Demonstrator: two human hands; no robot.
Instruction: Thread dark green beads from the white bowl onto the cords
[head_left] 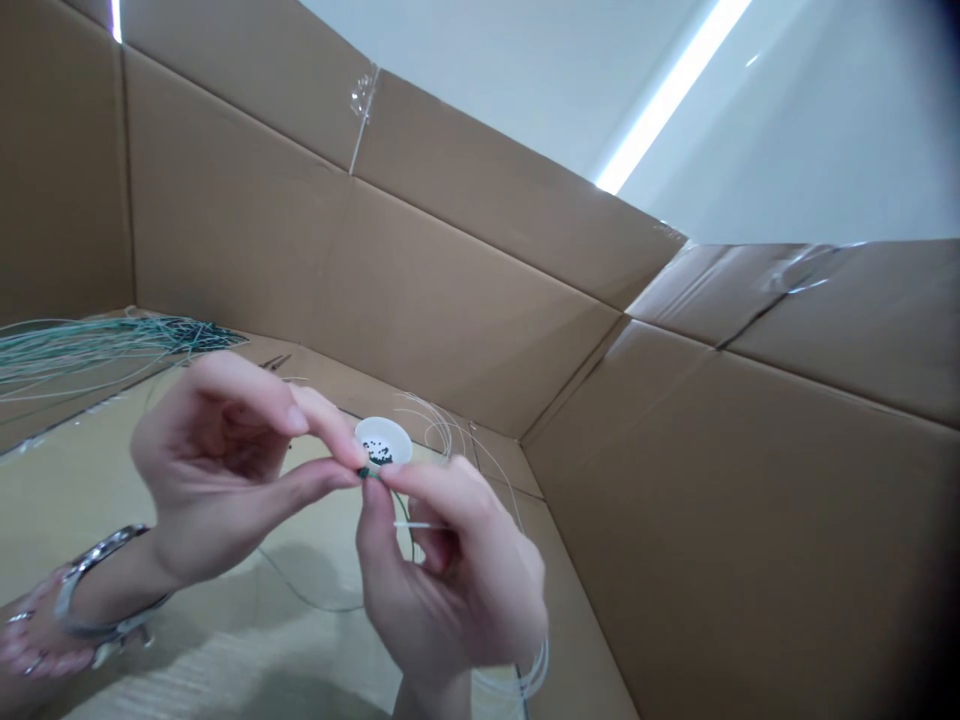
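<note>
My left hand (232, 460) and my right hand (457, 560) meet tip to tip above the work surface. Thumb and forefinger of the left are pinched on a small dark green piece (364, 472), too small to make out fully. My right thumb and forefinger are closed beside it on a thin green cord (406, 505), part of which hangs in a loop below. A short white strand (411, 525) sticks out from the right hand's curled fingers. Just behind the fingertips stands a white bowl (403, 437) holding many tiny dark beads (379, 455).
Cardboard walls (450, 270) enclose the work surface (67, 500). A bundle of green and white cords (142, 340) lies at the back left, with a pointed metal tool (276, 362) near it. Looped clear strands (442, 425) lie right of the bowl; more coils (532, 675) sit below my right hand.
</note>
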